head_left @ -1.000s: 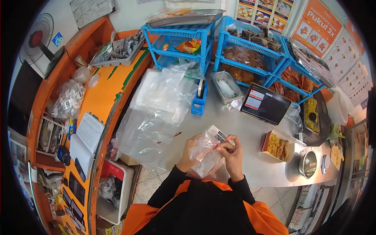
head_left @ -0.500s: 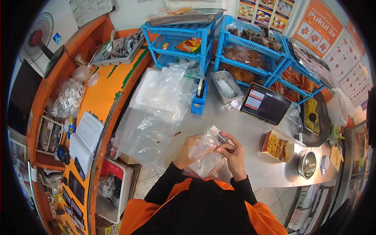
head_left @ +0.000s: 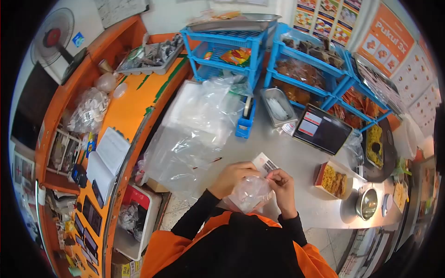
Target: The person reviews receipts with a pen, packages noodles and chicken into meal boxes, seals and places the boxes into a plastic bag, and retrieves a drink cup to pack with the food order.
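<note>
Just in front of my body I hold a clear plastic bag (head_left: 250, 193), bunched up and rounded, its contents hard to make out. My left hand (head_left: 230, 180) is closed on the bag's upper left side. On the other side, my right hand (head_left: 282, 186) pinches the bag's upper right edge with thumb and fingertips. A white printed slip (head_left: 265, 162) with dark markings shows just beyond my fingers; whether it is fixed to the bag I cannot tell.
Clear plastic bags (head_left: 185, 139) lie to the left beside a blue tape dispenser (head_left: 244, 120). A tablet (head_left: 323, 129), an open food box (head_left: 333, 180) and a metal bowl (head_left: 366, 204) stand to the right. Blue racks (head_left: 301, 62) line the back.
My left hand has shifted across the top of the bag toward the slip. The bag looks rounder, and more of the slip shows. The view has tilted slightly.
</note>
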The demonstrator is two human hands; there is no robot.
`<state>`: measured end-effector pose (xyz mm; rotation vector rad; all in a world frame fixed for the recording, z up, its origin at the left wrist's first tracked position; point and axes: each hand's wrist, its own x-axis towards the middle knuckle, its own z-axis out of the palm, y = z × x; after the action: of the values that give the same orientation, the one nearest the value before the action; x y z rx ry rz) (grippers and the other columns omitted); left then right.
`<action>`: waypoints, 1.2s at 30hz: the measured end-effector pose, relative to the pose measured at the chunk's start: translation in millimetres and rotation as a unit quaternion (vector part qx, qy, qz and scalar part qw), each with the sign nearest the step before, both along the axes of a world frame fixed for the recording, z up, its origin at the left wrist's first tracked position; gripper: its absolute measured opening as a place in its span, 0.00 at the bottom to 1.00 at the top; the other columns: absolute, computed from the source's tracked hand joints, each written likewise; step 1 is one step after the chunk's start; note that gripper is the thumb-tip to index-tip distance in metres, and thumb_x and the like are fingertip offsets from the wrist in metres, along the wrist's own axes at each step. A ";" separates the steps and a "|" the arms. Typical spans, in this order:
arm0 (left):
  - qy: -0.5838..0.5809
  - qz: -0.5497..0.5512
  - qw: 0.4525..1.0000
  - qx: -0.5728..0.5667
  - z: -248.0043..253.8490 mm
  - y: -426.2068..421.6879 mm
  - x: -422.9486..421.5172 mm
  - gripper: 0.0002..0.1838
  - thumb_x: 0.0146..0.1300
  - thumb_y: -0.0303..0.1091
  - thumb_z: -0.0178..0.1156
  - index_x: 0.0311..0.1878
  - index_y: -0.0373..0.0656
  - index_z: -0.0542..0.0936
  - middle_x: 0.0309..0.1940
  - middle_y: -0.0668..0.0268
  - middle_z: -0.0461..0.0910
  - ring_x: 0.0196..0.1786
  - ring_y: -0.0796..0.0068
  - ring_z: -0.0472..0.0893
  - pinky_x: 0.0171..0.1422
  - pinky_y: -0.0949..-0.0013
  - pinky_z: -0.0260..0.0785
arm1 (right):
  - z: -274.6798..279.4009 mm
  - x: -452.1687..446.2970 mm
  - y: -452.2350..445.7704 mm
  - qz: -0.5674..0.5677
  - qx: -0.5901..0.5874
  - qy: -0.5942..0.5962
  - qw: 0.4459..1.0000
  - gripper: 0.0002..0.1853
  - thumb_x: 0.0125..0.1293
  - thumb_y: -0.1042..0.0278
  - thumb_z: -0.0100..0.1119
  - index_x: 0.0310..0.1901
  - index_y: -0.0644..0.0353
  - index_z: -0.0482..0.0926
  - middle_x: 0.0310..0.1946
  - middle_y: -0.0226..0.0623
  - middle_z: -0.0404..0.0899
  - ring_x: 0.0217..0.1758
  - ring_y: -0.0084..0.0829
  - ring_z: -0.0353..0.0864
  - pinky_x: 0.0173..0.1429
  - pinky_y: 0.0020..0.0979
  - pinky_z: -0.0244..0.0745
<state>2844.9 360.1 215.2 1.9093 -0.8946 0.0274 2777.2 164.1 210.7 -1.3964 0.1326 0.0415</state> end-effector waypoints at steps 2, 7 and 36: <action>0.009 0.002 1.000 0.026 -3.6 1.6 2.6 0.11 0.57 0.37 0.68 0.38 0.40 0.84 0.31 0.62 0.81 0.36 0.63 0.83 0.41 0.68 0.72 | 10.2 -4.5 7.9 -0.024 -0.033 -0.035 0.999 0.04 0.62 0.83 0.61 0.37 0.66 0.76 0.33 0.34 0.80 0.38 0.21 0.78 0.48 0.23 0.71; 0.197 0.099 0.975 -0.032 0.9 -16.2 -7.9 0.15 0.56 0.45 0.69 0.36 0.43 0.86 0.36 0.63 0.82 0.34 0.65 0.81 0.38 0.68 0.72 | 14.2 -24.2 21.6 -0.059 -0.016 -0.096 0.994 0.05 0.61 0.86 0.59 0.33 0.66 0.75 0.34 0.36 0.77 0.39 0.24 0.77 0.47 0.25 0.71; -0.073 0.621 0.776 -0.081 -49.7 306.9 152.5 0.36 0.58 0.40 0.70 0.63 0.39 0.62 0.55 0.55 0.64 0.60 0.58 0.66 0.58 0.59 0.64 | -19.1 283.1 185.8 -0.073 -0.566 -0.233 0.787 0.14 0.60 0.67 0.65 0.45 0.62 0.75 0.31 0.44 0.81 0.29 0.47 0.79 0.33 0.35 0.74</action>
<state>2997.4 667.0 165.6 2.0100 0.4211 1.0118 3060.3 349.9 191.6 -2.5499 -0.1968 -0.6099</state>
